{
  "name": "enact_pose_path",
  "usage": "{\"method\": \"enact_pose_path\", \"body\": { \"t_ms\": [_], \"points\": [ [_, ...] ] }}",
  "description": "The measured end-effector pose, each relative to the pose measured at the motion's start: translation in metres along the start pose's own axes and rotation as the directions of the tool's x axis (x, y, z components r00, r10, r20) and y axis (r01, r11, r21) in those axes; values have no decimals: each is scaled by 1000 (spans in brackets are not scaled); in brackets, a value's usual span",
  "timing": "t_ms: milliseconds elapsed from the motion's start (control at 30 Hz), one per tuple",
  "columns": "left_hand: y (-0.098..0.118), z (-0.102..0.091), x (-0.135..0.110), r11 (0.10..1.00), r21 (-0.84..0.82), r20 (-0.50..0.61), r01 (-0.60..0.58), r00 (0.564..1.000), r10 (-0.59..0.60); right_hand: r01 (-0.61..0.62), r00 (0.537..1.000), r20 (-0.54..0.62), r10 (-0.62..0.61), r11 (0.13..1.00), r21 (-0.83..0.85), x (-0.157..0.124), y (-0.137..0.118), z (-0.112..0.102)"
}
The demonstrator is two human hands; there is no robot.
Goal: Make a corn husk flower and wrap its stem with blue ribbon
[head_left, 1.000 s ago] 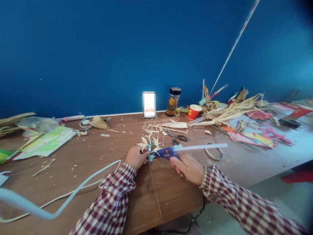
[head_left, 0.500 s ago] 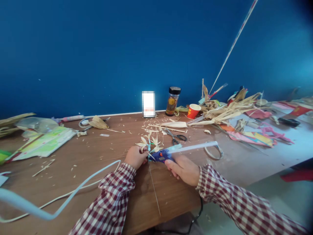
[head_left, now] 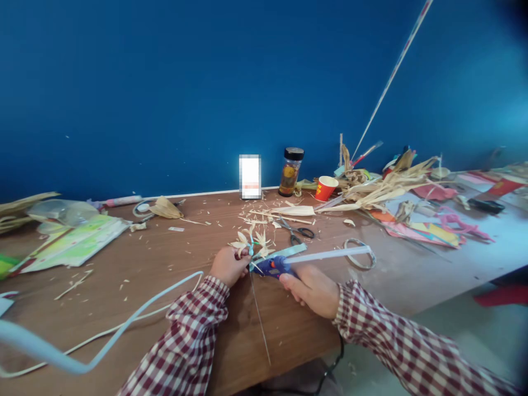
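Note:
My left hand (head_left: 227, 265) is closed around the top of a thin wire stem (head_left: 259, 318) that carries small pale husk flowers (head_left: 252, 241). In my right hand (head_left: 311, 287) I grip a blue glue gun (head_left: 274, 265), its nozzle touching the stem just under the flowers. A long white glue stick (head_left: 330, 254) juts out of the gun's back toward the right. The stem hangs down over the near edge of the brown table (head_left: 165, 269).
Black scissors (head_left: 297, 231), a tape ring (head_left: 359, 253), a red paper cup (head_left: 326, 188) and a black-lidded jar (head_left: 291, 171) lie beyond my hands. Corn husks (head_left: 388, 187) and coloured papers crowd the right. Green printed sheets (head_left: 72, 242) lie left. A pale cable (head_left: 124, 324) loops across the front left.
My right hand and the glue gun have shifted slightly left and down, bringing the nozzle closer to the stem. The glue stick's far end dropped a little. My left hand stays put.

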State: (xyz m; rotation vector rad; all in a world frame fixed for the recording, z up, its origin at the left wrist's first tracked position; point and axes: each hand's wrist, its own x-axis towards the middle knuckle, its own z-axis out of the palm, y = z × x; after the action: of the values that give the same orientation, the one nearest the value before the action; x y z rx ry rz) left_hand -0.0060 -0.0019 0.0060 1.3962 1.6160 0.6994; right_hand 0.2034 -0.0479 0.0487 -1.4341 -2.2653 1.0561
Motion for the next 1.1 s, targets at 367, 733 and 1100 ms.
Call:
{"method": "enact_pose_path", "body": {
  "t_ms": [367,733,1100],
  "points": [
    [1,1,0,999,-51,-16,0,1000,-1,14,999,-49,-14,1000,17,-2,1,0],
    [3,-1,-3,1000,5,-8,28,1000,-28,-100,954,-298,15,957,-272,-44,29,-32],
    [6,-4,-4,991,-135,-8,15,1000,-16,-528,788,-616,7,522,-670,-77,122,-64]
  ]
}}
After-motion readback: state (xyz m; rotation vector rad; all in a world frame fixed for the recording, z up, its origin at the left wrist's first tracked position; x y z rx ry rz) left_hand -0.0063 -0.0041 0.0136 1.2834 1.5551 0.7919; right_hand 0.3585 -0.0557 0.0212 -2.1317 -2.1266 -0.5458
